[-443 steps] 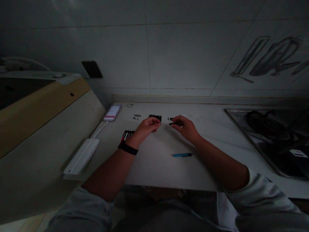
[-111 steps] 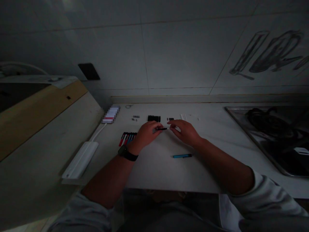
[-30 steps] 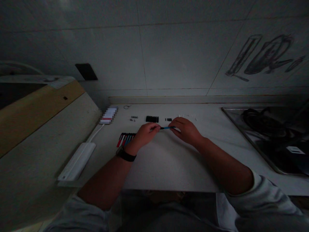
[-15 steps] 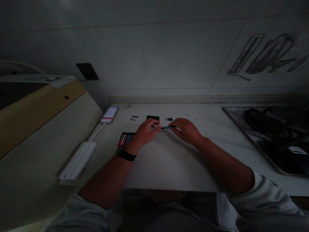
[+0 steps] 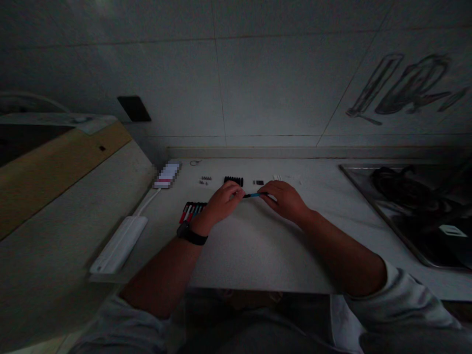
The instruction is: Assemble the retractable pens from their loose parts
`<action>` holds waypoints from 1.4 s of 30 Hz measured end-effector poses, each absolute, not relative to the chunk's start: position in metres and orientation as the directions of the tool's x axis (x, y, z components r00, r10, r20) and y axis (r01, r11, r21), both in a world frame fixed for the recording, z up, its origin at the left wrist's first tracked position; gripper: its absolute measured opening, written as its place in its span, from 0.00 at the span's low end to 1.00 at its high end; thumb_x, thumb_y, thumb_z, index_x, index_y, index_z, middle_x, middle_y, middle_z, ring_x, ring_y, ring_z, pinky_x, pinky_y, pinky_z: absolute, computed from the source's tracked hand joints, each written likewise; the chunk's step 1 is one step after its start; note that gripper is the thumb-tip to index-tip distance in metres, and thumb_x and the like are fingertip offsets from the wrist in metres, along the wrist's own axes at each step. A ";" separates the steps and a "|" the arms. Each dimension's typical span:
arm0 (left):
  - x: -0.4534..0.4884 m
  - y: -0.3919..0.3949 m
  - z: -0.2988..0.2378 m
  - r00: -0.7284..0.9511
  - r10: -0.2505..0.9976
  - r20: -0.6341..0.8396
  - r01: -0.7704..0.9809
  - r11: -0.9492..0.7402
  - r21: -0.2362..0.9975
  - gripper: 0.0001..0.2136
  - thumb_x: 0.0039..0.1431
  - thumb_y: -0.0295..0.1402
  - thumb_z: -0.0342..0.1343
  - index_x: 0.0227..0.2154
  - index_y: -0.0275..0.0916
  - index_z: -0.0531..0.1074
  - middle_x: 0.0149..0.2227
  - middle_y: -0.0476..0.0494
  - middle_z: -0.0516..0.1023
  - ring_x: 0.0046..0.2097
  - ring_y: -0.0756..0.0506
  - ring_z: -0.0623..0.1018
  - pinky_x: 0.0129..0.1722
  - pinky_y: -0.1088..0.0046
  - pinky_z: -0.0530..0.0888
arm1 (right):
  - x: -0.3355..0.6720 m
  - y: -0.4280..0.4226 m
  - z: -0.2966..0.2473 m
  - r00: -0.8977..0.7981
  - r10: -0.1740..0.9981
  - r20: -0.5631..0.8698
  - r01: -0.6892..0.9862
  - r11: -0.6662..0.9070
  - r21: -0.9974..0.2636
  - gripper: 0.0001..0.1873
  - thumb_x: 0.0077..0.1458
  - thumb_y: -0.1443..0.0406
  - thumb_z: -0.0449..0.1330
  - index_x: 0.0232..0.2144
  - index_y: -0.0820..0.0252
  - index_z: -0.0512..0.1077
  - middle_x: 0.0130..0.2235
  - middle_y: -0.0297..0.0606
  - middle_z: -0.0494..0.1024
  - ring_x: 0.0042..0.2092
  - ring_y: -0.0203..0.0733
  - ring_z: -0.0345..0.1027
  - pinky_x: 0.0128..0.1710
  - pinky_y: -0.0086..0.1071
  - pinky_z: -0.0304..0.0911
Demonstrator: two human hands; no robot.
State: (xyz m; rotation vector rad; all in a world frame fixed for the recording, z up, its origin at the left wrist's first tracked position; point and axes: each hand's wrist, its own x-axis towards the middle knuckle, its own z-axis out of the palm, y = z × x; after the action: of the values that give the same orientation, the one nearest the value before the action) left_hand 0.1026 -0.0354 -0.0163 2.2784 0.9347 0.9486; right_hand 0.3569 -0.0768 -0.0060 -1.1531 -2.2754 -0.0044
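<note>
A slim blue and black pen (image 5: 254, 194) is held a little above the pale counter (image 5: 258, 260), lying roughly crosswise between the person's two hands. The left hand (image 5: 224, 200) pinches its black end, thumb and fingertips closed together there, while the right hand (image 5: 285, 200) grips the other end, thumb and forefinger drawn narrow around it; both hands cover the pen's ends, leaving a short blue and black stretch in sight between them. Just behind the left hand lies a row of black pieces (image 5: 233, 180), side by side and partly covered by the fingers. Beyond the right hand are a few small dark pieces (image 5: 258, 182), then some thin white pieces (image 5: 277, 177) further right. To the left sit small metal-looking parts (image 5: 205, 180), too tiny to make out, with a thin ring (image 5: 195, 162) behind them. Near the left wrist, which wears a black watch (image 5: 192, 234), red, white and blue barrels (image 5: 191, 211) with black ends lie in a row, partly hidden by the forearm. Farther left, a white cable (image 5: 148, 202) joins a phone (image 5: 167, 175) with a blurred screen to a long white block (image 5: 118, 246); well apart on the right is a dark stove (image 5: 396, 226)
</note>
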 end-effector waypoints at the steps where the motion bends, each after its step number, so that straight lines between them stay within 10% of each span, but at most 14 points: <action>1: 0.102 -0.035 -0.017 0.537 0.743 0.399 0.408 -0.642 0.649 0.12 0.73 0.37 0.49 0.37 0.39 0.75 0.45 0.41 0.75 0.49 0.44 0.77 0.53 0.61 0.74 | 0.357 -0.076 -0.007 -0.461 0.726 0.510 0.732 0.636 -0.244 0.12 0.70 0.60 0.56 0.45 0.58 0.78 0.43 0.44 0.82 0.45 0.48 0.75 0.48 0.41 0.67; 10: 0.101 -0.037 -0.018 0.515 0.744 0.425 0.372 -0.641 0.672 0.15 0.61 0.35 0.65 0.49 0.41 0.71 0.48 0.42 0.75 0.45 0.45 0.78 0.47 0.64 0.76 | 0.358 -0.075 -0.008 -0.460 0.699 0.548 0.723 0.653 -0.226 0.11 0.70 0.61 0.57 0.45 0.57 0.78 0.42 0.44 0.82 0.44 0.48 0.75 0.46 0.41 0.68; 16: 0.102 -0.035 -0.018 0.587 0.700 0.407 0.378 -0.681 0.628 0.13 0.74 0.36 0.48 0.38 0.40 0.75 0.46 0.41 0.76 0.50 0.43 0.77 0.54 0.59 0.74 | 0.357 -0.076 -0.008 -0.465 0.689 0.557 0.718 0.661 -0.218 0.11 0.70 0.61 0.57 0.45 0.58 0.78 0.42 0.44 0.82 0.44 0.48 0.75 0.47 0.42 0.68; 23: 0.102 -0.038 -0.019 0.528 0.723 0.446 0.372 -0.669 0.643 0.15 0.62 0.34 0.64 0.50 0.41 0.71 0.49 0.41 0.75 0.46 0.44 0.77 0.48 0.63 0.76 | 0.360 -0.074 -0.010 -0.456 0.698 0.552 0.720 0.654 -0.232 0.11 0.70 0.61 0.57 0.45 0.57 0.78 0.42 0.44 0.82 0.44 0.48 0.75 0.46 0.41 0.67; 29: 0.102 -0.034 -0.019 0.564 0.701 0.436 0.364 -0.685 0.631 0.11 0.73 0.35 0.50 0.38 0.40 0.76 0.47 0.41 0.75 0.50 0.43 0.77 0.54 0.60 0.74 | 0.358 -0.076 -0.009 -0.459 0.681 0.571 0.716 0.664 -0.216 0.11 0.70 0.60 0.57 0.45 0.57 0.78 0.42 0.44 0.82 0.44 0.48 0.75 0.47 0.41 0.67; 35: 0.102 -0.036 -0.019 0.513 0.703 0.493 0.329 -0.691 0.643 0.12 0.64 0.33 0.63 0.48 0.40 0.72 0.49 0.41 0.74 0.45 0.45 0.77 0.49 0.64 0.76 | 0.359 -0.075 -0.009 -0.463 0.668 0.583 0.709 0.674 -0.209 0.10 0.70 0.61 0.57 0.45 0.58 0.78 0.42 0.44 0.82 0.44 0.48 0.75 0.46 0.41 0.68; 42: 0.102 -0.034 -0.020 0.586 0.691 0.425 0.366 -0.692 0.622 0.12 0.74 0.36 0.49 0.39 0.39 0.77 0.49 0.40 0.75 0.52 0.43 0.77 0.56 0.59 0.74 | 0.358 -0.076 -0.008 -0.471 0.674 0.570 0.709 0.673 -0.210 0.11 0.70 0.61 0.57 0.45 0.58 0.78 0.42 0.44 0.82 0.44 0.48 0.75 0.46 0.41 0.68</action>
State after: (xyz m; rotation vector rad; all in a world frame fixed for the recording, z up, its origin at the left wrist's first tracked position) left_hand 0.1018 -0.0342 -0.0196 2.3416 0.8423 0.9156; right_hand 0.3583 -0.0758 -0.0085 -1.0605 -2.2539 -0.0732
